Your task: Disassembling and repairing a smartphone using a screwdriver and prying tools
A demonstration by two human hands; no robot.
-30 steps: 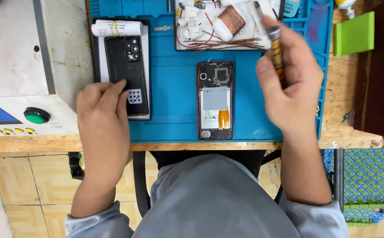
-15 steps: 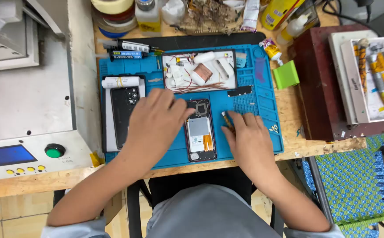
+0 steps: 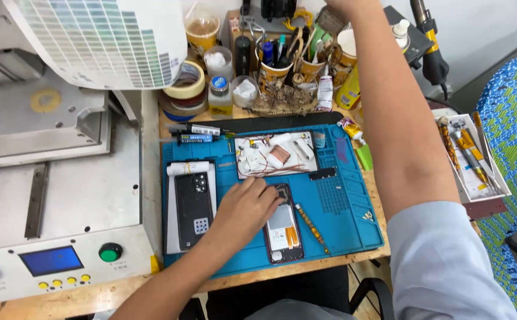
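Note:
An opened phone [image 3: 283,231], its back off and its insides showing, lies on the blue work mat [image 3: 341,213]. My left hand [image 3: 248,208] rests on the phone's upper left edge, fingers bent down onto it, gripping nothing. My right arm stretches across the bench to the back. My right hand [image 3: 342,6] is cut off by the top edge, above the cups of tools [image 3: 276,62], so its hold is hidden. A thin screwdriver [image 3: 310,221] lies loose on the mat just right of the phone. A black back cover [image 3: 193,208] lies on a white sheet to the left.
A white tray of small parts and wires [image 3: 276,155] sits at the mat's back. A grey machine [image 3: 63,195] with a blue screen and a green button fills the left. Tape rolls [image 3: 182,89] and bottles crowd the back. An open box of tubes [image 3: 471,155] stands on the right.
My right hand has left the mat and reached to the back of the bench; the screwdriver now lies on the mat. My left hand stays at the phone. The view has widened.

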